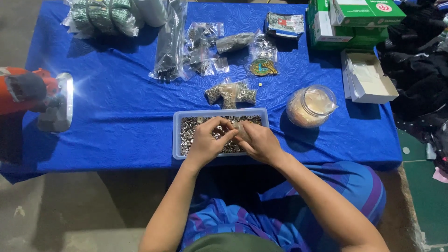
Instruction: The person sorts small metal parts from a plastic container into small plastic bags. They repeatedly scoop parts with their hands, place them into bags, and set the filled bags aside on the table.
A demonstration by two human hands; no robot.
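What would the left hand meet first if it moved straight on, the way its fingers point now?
Probably the small clear bags of metal parts, past the tray's far rim. The left hand points up-table; height is unclear.

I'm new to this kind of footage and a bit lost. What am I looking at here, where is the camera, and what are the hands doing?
There is no machine: the camera sits on a person's head and looks down, so you see their own two bare arms from above. The left hand and right hand meet over a shallow clear plastic tray full of small metal rings, at the near edge of a table with a blue cloth. The fingers seem to pinch one or two small pieces, too small to tell apart. Beyond the tray lie small clear bags of metal parts, a round plastic jar, an open white box, green boxes and an orange and grey tool at the left edge.
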